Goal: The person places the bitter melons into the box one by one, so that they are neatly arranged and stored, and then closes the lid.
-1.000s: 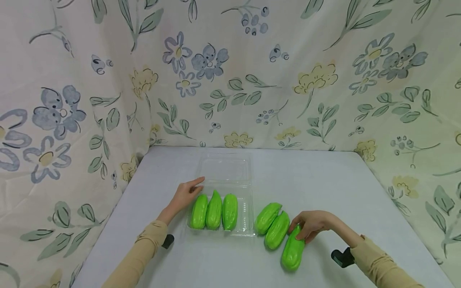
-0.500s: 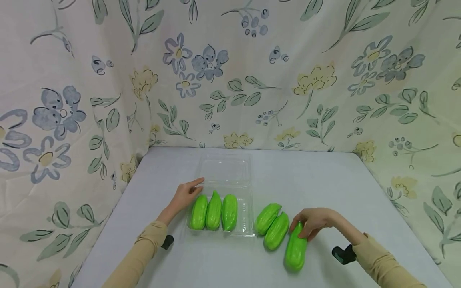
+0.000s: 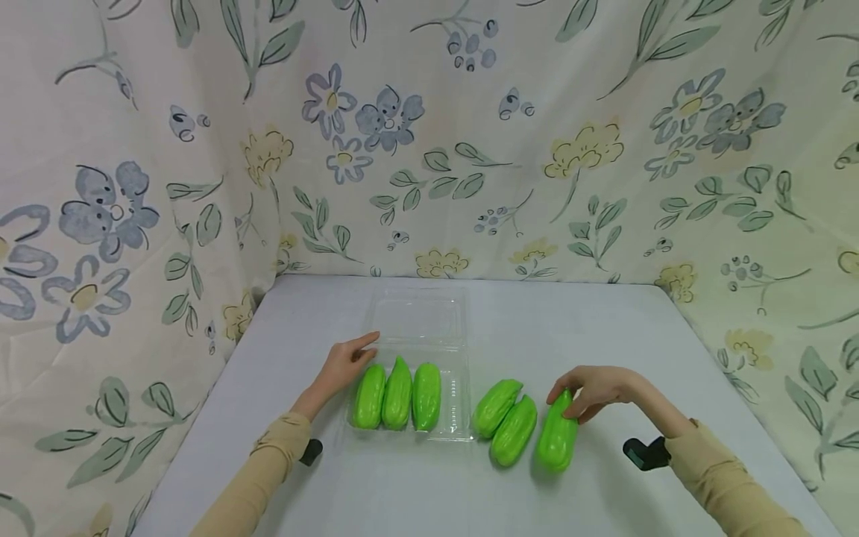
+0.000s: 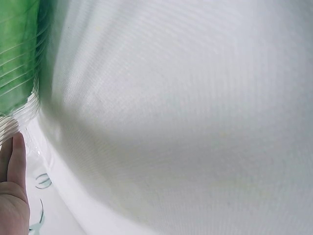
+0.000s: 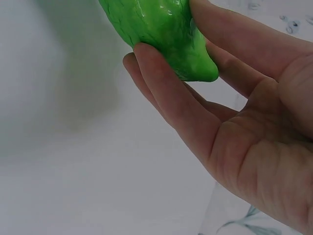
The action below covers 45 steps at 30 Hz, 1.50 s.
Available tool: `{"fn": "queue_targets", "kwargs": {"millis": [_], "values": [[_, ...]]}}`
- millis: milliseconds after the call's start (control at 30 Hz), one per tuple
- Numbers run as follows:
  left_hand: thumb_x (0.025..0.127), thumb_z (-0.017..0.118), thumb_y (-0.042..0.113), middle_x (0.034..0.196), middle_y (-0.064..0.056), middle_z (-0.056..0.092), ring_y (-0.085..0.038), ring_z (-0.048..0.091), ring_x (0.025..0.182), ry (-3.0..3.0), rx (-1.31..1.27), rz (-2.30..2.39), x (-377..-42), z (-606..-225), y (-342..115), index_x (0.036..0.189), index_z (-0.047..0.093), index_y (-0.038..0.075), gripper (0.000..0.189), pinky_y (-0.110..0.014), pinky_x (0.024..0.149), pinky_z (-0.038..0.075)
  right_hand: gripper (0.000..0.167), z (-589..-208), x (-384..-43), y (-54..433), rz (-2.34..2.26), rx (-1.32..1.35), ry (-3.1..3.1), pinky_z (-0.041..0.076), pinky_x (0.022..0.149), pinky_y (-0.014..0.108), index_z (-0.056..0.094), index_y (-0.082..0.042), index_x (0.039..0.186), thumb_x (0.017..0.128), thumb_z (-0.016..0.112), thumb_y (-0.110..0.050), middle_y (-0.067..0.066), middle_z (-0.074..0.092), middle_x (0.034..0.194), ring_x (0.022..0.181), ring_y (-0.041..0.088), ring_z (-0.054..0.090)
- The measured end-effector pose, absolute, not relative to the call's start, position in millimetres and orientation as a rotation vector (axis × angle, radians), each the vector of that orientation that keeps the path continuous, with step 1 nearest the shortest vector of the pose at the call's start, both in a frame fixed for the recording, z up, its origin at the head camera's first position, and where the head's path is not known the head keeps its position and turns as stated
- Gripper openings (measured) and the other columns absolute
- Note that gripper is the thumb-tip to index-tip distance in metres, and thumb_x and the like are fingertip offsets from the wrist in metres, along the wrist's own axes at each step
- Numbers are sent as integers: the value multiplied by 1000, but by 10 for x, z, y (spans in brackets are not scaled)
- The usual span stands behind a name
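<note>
My right hand [image 3: 597, 388] pinches a glossy, ridged green gourd [image 3: 557, 444] by its narrow top end, thumb on one side and fingers on the other. In the right wrist view the tapered tip of that gourd [image 5: 168, 39] sits between the thumb and fingers, and it hangs over the white table. A clear plastic clamshell box [image 3: 458, 391] lies opened, with three like gourds [image 3: 397, 399] side by side in its base. My left hand [image 3: 344, 363] rests at the box's left side, near the hinge. Its straight fingers [image 4: 17, 161] touch the ribbed wall in the left wrist view.
Two more green gourds [image 3: 506, 421] lie against each other on the table, between the box and the held gourd. The clear lid [image 3: 417, 317] lies back behind the base. Floral cloth [image 3: 443, 149] hangs behind the white table [image 3: 570, 328] and along its sides.
My right hand has moved up and slightly right with the gourd, which swings from a slant to nearly upright in view. The left hand and the box stay put.
</note>
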State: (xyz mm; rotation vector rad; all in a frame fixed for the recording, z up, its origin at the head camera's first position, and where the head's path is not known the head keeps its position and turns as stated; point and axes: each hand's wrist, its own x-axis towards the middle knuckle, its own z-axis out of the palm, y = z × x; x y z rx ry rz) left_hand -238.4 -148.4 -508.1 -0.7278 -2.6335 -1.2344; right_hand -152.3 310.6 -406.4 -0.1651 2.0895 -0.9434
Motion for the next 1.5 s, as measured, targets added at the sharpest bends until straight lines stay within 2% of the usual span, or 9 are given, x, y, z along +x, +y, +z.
{"fn": "queue_targets", "kwargs": {"millis": [67, 200, 333, 433, 567, 933, 1233, 1367, 1500], "values": [[93, 60, 10, 65, -4, 61, 0, 31, 47, -2636, -724, -1228, -2380, -5079, -1482, 129, 58, 2, 38, -20, 47, 35, 31, -4043, -1557, 3137, -957, -175, 2095, 56, 80, 36, 63, -1, 114, 84, 69, -7, 10, 56, 101, 89, 18, 62], [93, 61, 10, 66, -6, 61, 0, 30, 47, -2634, -725, -1230, -2378, -5075, -1482, 129, 58, 1, 38, -20, 47, 35, 34, -3998, -1630, 3188, -995, -186, 2108, 55, 82, 37, 61, 0, 117, 85, 69, -10, 11, 56, 103, 91, 18, 62], [93, 60, 11, 84, -13, 69, 1, 30, 47, -2634, -726, -1238, -2383, -5082, -1489, 129, 58, 1, 38, -20, 47, 36, 37, -3960, -1703, 3223, -1050, -201, 2121, 54, 84, 36, 59, 3, 120, 86, 69, -11, 15, 54, 110, 93, 17, 62], [93, 60, 12, 108, -17, 69, 1, 31, 48, -2634, -725, -1243, -2384, -5081, -1489, 129, 58, 1, 38, -20, 48, 37, 40, -3961, -1761, 3252, -1094, -213, 2132, 54, 84, 36, 57, 4, 123, 87, 68, -11, 17, 53, 115, 94, 18, 62], [93, 60, 11, 119, -19, 65, 0, 32, 48, -2631, -728, -1252, -2379, -5073, -1484, 129, 58, 0, 38, -20, 48, 37, 46, -3980, -1834, 3282, -1142, -223, 2137, 54, 86, 36, 54, 6, 127, 88, 68, -12, 18, 52, 118, 97, 18, 62], [93, 61, 10, 119, -19, 65, 0, 35, 49, -2628, -730, -1239, -2389, -5087, -1481, 128, 58, 0, 37, -19, 49, 38, 49, -3960, -1920, 3306, -1187, -217, 2138, 51, 90, 40, 51, 7, 130, 89, 67, -14, 19, 52, 121, 97, 16, 62], [93, 61, 10, 123, -17, 63, 0, 34, 48, -2632, -724, -1239, -2381, -5068, -1479, 128, 58, 1, 37, -20, 48, 38, 51, -3984, -1955, 3295, -1214, -248, 2162, 51, 91, 38, 47, 7, 134, 91, 64, -14, 24, 45, 133, 102, 16, 60], [93, 61, 10, 115, -18, 67, 1, 32, 48, -2621, -732, -1234, -2376, -5065, -1476, 128, 59, 0, 37, -20, 47, 37, 50, -4013, -1979, 3245, -1230, -239, 2176, 51, 91, 37, 48, 5, 133, 90, 65, -15, 22, 46, 131, 101, 16, 59], [92, 61, 10, 99, -19, 71, 1, 31, 47, -2620, -734, -1234, -2370, -5058, -1473, 128, 58, 0, 37, -20, 47, 36, 49, -4037, -1999, 3186, -1242, -261, 2188, 52, 91, 37, 49, 4, 133, 91, 64, -15, 22, 45, 130, 102, 17, 58]]}}
